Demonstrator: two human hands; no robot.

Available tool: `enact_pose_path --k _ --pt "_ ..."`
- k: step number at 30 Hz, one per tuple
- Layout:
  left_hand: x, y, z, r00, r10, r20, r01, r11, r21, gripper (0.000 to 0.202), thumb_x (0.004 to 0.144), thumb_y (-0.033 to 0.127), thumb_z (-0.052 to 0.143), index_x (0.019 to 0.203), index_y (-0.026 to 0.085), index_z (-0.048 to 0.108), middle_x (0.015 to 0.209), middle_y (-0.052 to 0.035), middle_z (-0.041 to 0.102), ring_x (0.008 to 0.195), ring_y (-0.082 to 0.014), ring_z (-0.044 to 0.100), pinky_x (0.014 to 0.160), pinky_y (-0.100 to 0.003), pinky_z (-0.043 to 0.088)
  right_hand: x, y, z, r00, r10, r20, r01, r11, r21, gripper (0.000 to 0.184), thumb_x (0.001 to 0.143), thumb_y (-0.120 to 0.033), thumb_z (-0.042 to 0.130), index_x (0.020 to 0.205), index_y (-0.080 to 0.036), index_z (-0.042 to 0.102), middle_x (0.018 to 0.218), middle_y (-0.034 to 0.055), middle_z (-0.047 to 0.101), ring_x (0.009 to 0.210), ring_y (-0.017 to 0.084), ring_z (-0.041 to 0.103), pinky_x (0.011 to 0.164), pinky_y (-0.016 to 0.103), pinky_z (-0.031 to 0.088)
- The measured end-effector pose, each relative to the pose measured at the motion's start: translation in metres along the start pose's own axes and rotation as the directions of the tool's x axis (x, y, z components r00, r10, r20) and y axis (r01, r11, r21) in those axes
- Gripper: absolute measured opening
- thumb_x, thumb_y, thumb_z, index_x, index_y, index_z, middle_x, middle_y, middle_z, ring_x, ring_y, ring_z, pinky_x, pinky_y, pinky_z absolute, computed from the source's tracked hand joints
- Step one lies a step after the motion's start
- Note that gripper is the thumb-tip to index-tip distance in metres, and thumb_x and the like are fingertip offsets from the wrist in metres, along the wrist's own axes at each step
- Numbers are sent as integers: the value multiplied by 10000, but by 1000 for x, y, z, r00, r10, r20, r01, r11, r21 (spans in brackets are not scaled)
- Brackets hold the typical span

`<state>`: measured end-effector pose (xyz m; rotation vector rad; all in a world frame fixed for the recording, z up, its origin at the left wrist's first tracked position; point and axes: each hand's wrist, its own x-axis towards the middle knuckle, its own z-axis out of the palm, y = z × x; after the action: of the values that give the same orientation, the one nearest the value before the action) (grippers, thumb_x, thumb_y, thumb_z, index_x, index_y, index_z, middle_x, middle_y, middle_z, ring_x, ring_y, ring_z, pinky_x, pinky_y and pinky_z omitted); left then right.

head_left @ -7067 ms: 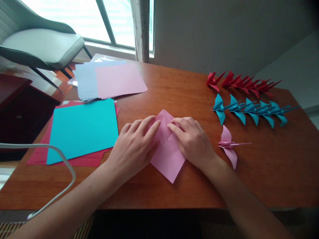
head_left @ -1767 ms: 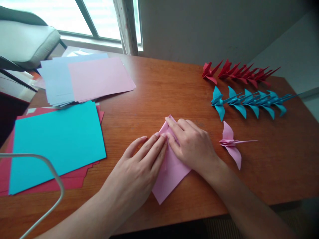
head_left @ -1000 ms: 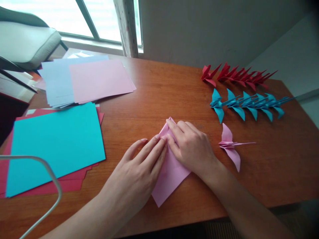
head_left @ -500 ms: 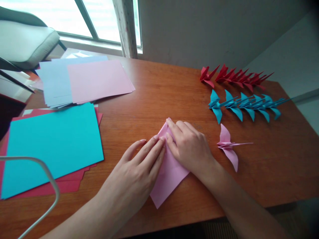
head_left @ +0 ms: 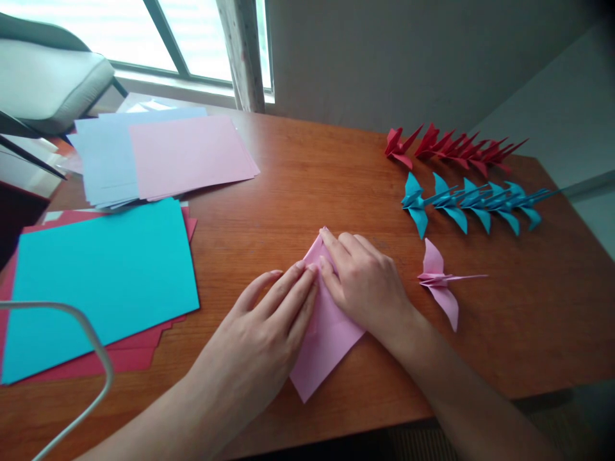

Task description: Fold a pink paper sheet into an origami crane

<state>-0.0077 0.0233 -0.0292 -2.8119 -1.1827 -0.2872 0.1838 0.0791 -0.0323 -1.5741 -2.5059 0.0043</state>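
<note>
A folded sheet of pink origami paper (head_left: 331, 342) lies on the wooden table, its narrow tip pointing away from me and a lower corner towards me. My left hand (head_left: 269, 333) rests across its left side, fingers stretched out with the fingertips on the paper and the thumb apart. With curled fingers, my right hand (head_left: 368, 275) pinches and presses the upper part. Its index fingertip is at the tip, and its thumb is near the left fingertips. The hands cover much of the folds. Right of them sits a finished pink paper crane (head_left: 439, 280).
Blue paper cranes (head_left: 466, 200) stand in a row at the right, with red cranes (head_left: 456, 150) behind. At the left lie turquoise paper (head_left: 106, 282) over red sheets (head_left: 129, 360), and pale pink paper (head_left: 192, 157) over light blue sheets. A white cable (head_left: 103, 358) curves at lower left.
Almost nothing differs: both hands stay in place on the pink paper, and the whole view has shifted very slightly.
</note>
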Motion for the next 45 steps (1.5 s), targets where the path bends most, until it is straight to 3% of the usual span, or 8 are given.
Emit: enact_pose_path --k 8,14,19,23,31,36,40,45 --pt "1 -1 -2 999 -11 41 11 1000 -5 463 1031 186 352 1419 76 581 1541 -98 529 1414 -278 480 1149 -439 340 -1 1 -2 1000 -16 23 15 1000 4 462 1008 -244 450 1438 -101 542 1094 126 718 1002 251 646 771 362 544" --pt "0 0 -3 998 -21 59 21 1000 16 465 1018 194 377 1417 74 586 1544 -97 529 1411 -305 446 1134 -447 344 -4 3 -4 998 -51 -25 53 994 100 380 1006 -232 464 1332 -166 647 1021 90 716 946 232 632 800 360 526" --pt "0 0 -3 998 -24 59 21 999 39 475 1016 201 378 1434 84 572 1553 -97 517 1315 -315 483 1085 -453 377 6 7 -5 993 61 -99 -32 961 274 327 983 -279 537 1253 -169 687 1000 84 666 983 235 597 918 390 517" --pt "1 1 -5 997 -31 67 28 998 50 480 1000 177 391 1432 72 572 1540 -105 528 1285 -315 485 1074 -444 385 23 10 -6 990 137 -25 -120 930 347 492 883 -397 698 1312 -161 642 1208 129 604 1136 276 573 989 431 505" --pt "1 1 0 999 -40 33 39 998 39 466 1008 189 382 1413 87 589 1506 -109 555 1278 -308 481 1068 -445 386 48 11 -21 974 107 201 -163 944 287 689 724 -505 826 1325 -247 608 1239 99 569 1169 298 571 930 448 516" --pt "-1 2 0 998 -48 45 47 998 37 480 994 182 407 1437 83 563 1520 -106 539 1273 -313 480 1065 -449 395 52 11 -21 971 109 212 -159 958 239 726 713 -522 827 1348 -264 587 1214 95 573 1147 302 575 875 427 518" --pt "-2 3 -2 998 -51 49 49 998 44 499 985 181 417 1455 74 544 1544 -117 511 1276 -326 476 1066 -452 395 56 17 -16 976 80 201 -138 946 293 745 704 -478 847 1359 -235 589 1184 94 581 1109 278 585 900 409 508" --pt "-1 4 -1 997 -51 52 48 997 57 505 972 175 437 1454 76 546 1572 -117 478 1264 -323 480 1057 -452 406 59 27 -12 984 97 152 -149 914 377 545 762 -351 821 1258 -202 649 1060 72 627 983 226 618 865 360 499"
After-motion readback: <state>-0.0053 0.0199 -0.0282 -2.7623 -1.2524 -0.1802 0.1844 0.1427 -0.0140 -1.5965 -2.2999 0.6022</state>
